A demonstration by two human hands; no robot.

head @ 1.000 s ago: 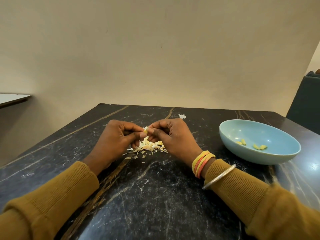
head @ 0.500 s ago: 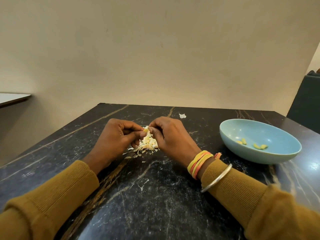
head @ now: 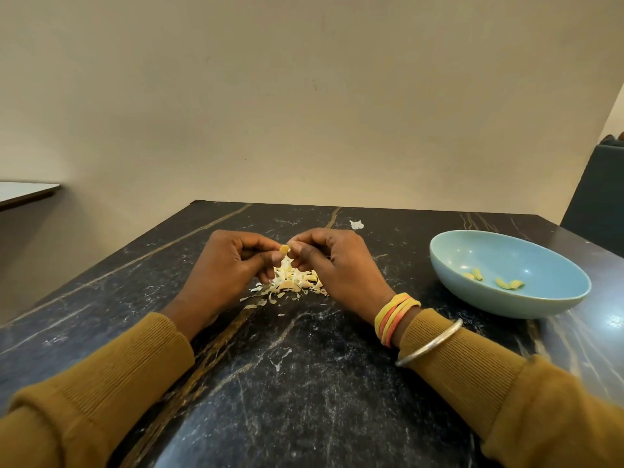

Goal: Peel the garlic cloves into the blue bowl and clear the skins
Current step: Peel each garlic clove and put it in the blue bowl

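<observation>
My left hand [head: 229, 265] and my right hand [head: 337, 261] meet over the middle of the black marble table [head: 304, 383]. Between their fingertips they pinch a small yellowish garlic clove [head: 284, 248]. Directly under the hands lies a heap of pale garlic skins and cloves [head: 293, 282]. To the right stands the blue bowl [head: 506, 302], holding several peeled cloves [head: 494, 280].
One loose white skin [head: 356, 224] lies farther back on the table. A wall rises just behind the table's far edge. A dark chair [head: 597, 197] stands at the right, and a white surface [head: 23, 192] juts in at the left.
Both hands have lifted slightly off the heap, still pinching the clove between them. More of the skin heap shows below the right hand.
</observation>
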